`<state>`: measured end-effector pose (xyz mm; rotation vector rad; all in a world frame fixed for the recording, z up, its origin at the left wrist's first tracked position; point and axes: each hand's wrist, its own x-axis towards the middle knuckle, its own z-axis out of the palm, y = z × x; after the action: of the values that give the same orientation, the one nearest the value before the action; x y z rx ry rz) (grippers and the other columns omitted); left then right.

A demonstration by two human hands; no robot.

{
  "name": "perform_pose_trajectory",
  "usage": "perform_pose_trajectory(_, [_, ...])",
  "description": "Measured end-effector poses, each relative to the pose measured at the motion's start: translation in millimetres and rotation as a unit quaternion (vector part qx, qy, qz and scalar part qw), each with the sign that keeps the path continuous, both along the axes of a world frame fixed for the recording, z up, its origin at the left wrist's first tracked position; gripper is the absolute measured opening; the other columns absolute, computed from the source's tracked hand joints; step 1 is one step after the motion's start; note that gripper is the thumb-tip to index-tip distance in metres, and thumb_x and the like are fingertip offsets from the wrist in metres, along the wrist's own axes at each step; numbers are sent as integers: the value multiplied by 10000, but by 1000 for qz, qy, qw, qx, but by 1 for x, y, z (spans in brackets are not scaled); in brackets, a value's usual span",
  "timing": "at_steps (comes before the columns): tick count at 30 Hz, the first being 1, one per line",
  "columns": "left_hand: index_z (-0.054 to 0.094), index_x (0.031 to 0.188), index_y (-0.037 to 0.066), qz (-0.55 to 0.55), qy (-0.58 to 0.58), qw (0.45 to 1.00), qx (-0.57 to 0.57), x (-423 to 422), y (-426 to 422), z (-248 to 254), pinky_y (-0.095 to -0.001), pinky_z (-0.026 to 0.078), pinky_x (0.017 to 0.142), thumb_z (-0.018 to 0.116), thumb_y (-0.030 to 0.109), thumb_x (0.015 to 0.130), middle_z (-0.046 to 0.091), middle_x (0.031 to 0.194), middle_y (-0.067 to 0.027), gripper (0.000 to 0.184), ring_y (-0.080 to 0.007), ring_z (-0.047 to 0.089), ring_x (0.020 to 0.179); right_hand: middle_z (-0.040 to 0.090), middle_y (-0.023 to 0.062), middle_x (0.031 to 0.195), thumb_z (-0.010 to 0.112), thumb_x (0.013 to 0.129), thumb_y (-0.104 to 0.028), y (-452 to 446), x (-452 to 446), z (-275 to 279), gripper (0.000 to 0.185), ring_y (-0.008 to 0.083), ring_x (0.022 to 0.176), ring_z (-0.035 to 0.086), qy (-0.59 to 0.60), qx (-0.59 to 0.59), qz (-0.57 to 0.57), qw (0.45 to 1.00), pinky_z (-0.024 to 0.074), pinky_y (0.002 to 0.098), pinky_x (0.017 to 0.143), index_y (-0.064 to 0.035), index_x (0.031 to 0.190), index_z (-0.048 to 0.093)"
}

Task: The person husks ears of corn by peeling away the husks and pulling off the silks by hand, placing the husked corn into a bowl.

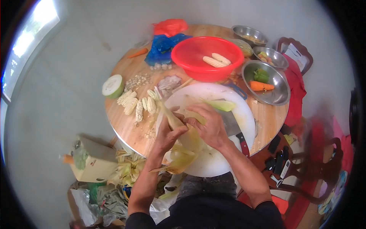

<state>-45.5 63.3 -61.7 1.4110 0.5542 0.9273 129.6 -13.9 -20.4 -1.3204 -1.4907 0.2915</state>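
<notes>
Over a round white cutting board [249, 114], my two hands meet on an ear of corn [170, 116] with pale husk around it. My left hand [169, 133] is wrapped round the ear from the left. The fingers of my right hand [209, 124] are closed on the husk [189, 142] at its other side. Loose husk leaves [179, 158] hang below the hands. Another green husk leaf [221, 105] lies on the board, and a cleaver [242, 143] with a dark handle rests at its right.
A red basin [207, 45] holds two peeled corn ears [215, 60]. Several corn pieces [129, 105] and a cut winter melon [113, 86] lie left. Steel bowls [284, 91] stand right, one with a carrot [261, 86] and green pepper [261, 75]. Husks [129, 168] are heaped below the table.
</notes>
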Motion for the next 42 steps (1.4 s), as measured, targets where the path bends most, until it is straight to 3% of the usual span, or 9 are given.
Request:
perform_pose_trajectory(3, [303, 1508, 21, -23, 87, 995, 46, 3, -6, 12, -315, 517, 889, 787, 122, 871, 566, 1230, -92, 806, -158, 592, 1045, 688, 140, 1106, 737, 895, -168, 9, -2, 2, 276, 316, 1051, 654, 3, 12, 53, 999, 502, 369, 931, -1, 1113, 707])
perform_pose_trajectory(13, [216, 1561, 34, -74, 180, 955, 224, 16, 2, 57, -353, 484, 978, 811, 82, 824, 491, 1366, -156, 948, -230, 502, 1249, 683, 139, 933, 713, 889, -104, 3, 15, 34, 155, 254, 891, 671, 72, -94, 93, 989, 528, 351, 813, 19, 980, 734])
perform_pose_trajectory(19, [397, 1463, 41, -23, 290, 907, 304, 10, -13, 55, -414, 503, 956, 874, 133, 751, 544, 1337, -217, 862, -330, 570, 1226, 668, 57, 928, 713, 932, -95, 1, 11, 9, 151, 127, 834, 615, 205, -52, 82, 974, 507, 277, 758, 30, 1016, 714])
perform_pose_trajectory(21, [513, 1362, 41, 11, 353, 913, 203, 9, -22, 62, -412, 512, 930, 864, 147, 755, 622, 1256, -192, 708, -336, 620, 1154, 666, 53, 933, 706, 939, -92, 0, 11, 9, 159, 120, 837, 614, 244, -59, 87, 964, 509, 268, 759, 27, 1044, 714])
perform_pose_trajectory(24, [556, 1317, 40, 29, 332, 921, 201, 5, -25, 59, -411, 514, 930, 837, 149, 788, 668, 1196, -163, 609, -314, 648, 1114, 658, 94, 1004, 678, 927, -59, 0, 12, 13, 187, 147, 860, 657, 279, -121, 100, 947, 526, 293, 769, 22, 1091, 714])
perform_pose_trajectory(30, [524, 1361, 34, 11, 263, 941, 212, 10, -31, 54, -415, 497, 950, 773, 81, 835, 657, 1201, -180, 584, -334, 632, 1131, 670, 91, 924, 689, 887, -43, -1, 24, 11, 196, 176, 821, 673, 116, -31, 126, 985, 528, 308, 739, -19, 1074, 740])
perform_pose_trajectory(35, [496, 1398, 30, 30, 208, 953, 218, 18, -37, 43, -408, 478, 972, 750, 75, 855, 643, 1213, -191, 601, -343, 620, 1143, 681, 104, 878, 699, 843, -67, -14, 21, 25, 164, 225, 780, 682, 15, -6, 31, 999, 533, 314, 707, -22, 994, 743])
perform_pose_trajectory(40, [463, 1430, 29, 40, 169, 968, 181, 24, -39, 20, -396, 466, 997, 733, 105, 888, 621, 1249, -172, 610, -300, 607, 1159, 690, 111, 888, 679, 843, -53, -14, 3, 8, 150, 198, 744, 693, 119, 1, -36, 992, 545, 303, 678, -13, 978, 732])
perform_pose_trajectory(42, [444, 1445, 27, 11, 58, 996, 64, 26, -40, 14, -375, 454, 1024, 707, 151, 929, 590, 1289, -139, 592, -256, 574, 1192, 702, 105, 897, 672, 863, -57, -9, 2, -4, 141, 175, 740, 697, 164, -21, -49, 985, 551, 296, 674, -1, 980, 727])
